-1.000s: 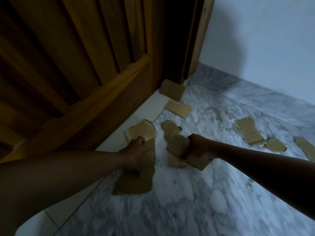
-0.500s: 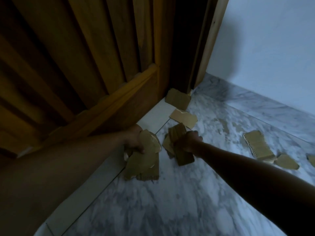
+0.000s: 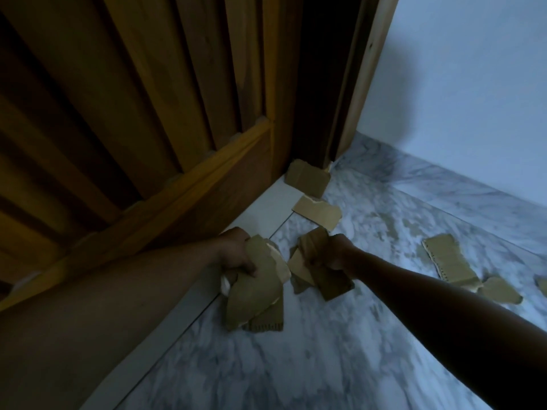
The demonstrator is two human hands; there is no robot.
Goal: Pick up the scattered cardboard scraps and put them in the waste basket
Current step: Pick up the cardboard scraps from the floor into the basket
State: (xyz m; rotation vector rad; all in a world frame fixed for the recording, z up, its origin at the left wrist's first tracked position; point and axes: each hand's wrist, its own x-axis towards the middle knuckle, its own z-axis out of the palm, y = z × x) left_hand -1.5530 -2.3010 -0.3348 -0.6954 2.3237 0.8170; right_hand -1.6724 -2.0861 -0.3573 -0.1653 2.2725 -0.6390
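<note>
Marble floor [image 3: 296,365]; cardboard scraps [image 3: 254,288] bunched inside each hand's grip

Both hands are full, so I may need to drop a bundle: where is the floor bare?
Bare marble floor lies between the forearms, nearer than both bundles. The white strip beside the wooden door is bare too. The door corner holds two scraps, and more scraps lie right.

Dim, bluish light, and we see no lamp.
We find the wooden door [image 3: 133,113] darkest at upper left, the wall [image 3: 473,99] palest at upper right, lines bowed at the edges, floor [image 3: 296,365] slightly smeared.
</note>
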